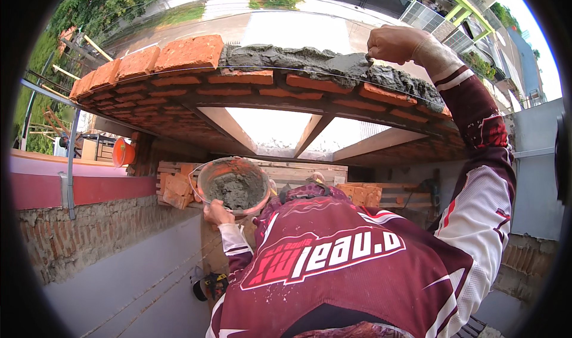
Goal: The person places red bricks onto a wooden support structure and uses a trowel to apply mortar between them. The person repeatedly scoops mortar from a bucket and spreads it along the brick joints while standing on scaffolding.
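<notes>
My right hand (pixel 394 44) is closed at the top of the brick wall (pixel 316 83), gripping what looks like a mortar-coated trowel (pixel 351 62); its handle is hidden by my fingers. A rough bed of wet grey mortar (pixel 280 59) runs along the top course, beside loose-edged orange bricks (pixel 189 50) on the left. A thin line stretches along the face. Lower down, my left hand (pixel 217 213) is closed on the near rim of an orange bucket (pixel 256 177) with grey mortar (pixel 232 189) inside.
Triangular openings with timber framing sit below the top courses. Stacked bricks (pixel 177 189) lie on wooden planks (pixel 286 170) beyond my body. An orange bucket (pixel 123 153) hangs at left, near a metal pole (pixel 70 177). A street and buildings show beyond the wall; a grey wall is at right.
</notes>
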The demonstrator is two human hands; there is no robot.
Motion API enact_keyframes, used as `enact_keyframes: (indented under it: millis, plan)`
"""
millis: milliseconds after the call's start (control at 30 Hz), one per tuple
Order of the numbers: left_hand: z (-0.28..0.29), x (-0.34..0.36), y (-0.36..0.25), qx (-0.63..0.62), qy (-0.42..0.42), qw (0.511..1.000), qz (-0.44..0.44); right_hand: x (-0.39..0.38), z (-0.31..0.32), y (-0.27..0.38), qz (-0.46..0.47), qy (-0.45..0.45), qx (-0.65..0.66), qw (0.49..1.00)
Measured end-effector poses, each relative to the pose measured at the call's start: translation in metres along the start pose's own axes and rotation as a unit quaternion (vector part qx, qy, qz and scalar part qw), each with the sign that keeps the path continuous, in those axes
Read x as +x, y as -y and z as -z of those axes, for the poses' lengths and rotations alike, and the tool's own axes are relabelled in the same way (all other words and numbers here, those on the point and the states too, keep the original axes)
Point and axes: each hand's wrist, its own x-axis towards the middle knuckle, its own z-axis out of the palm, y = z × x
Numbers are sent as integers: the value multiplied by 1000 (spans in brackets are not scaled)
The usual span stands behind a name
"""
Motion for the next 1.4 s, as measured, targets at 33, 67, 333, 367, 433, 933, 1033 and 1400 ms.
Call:
enact_keyframes:
  millis: [33,67,333,367,433,933,1033,1400]
  plan:
    - [-1,-1,0,16,2,1000,-2,-5,-4,-7,-2,-5,22,1000]
    - [-3,-4,-1,3,11,1000,1,-9,-6,-15,-2,-6,-15,1000]
    - [-10,-27,-12,-28,42,999,-9,-28,-1,-42,23,-188,-168,967]
    - [-11,-26,-10,-27,36,999,0,-18,-5,-31,29,-196,-171,965]
    - [-11,-21,-5,-15,34,999,-3,15,-13,2,40,-194,-183,963]
    - [12,8,3,-51,5,998,28,88,-29,158,101,-218,-371,897]
    - [15,14,6,-7,-22,1000,17,68,-44,111,82,-121,-345,927]
    - [-6,11,6,-13,31,999,-9,-52,-134,-83,-107,-41,-379,918]
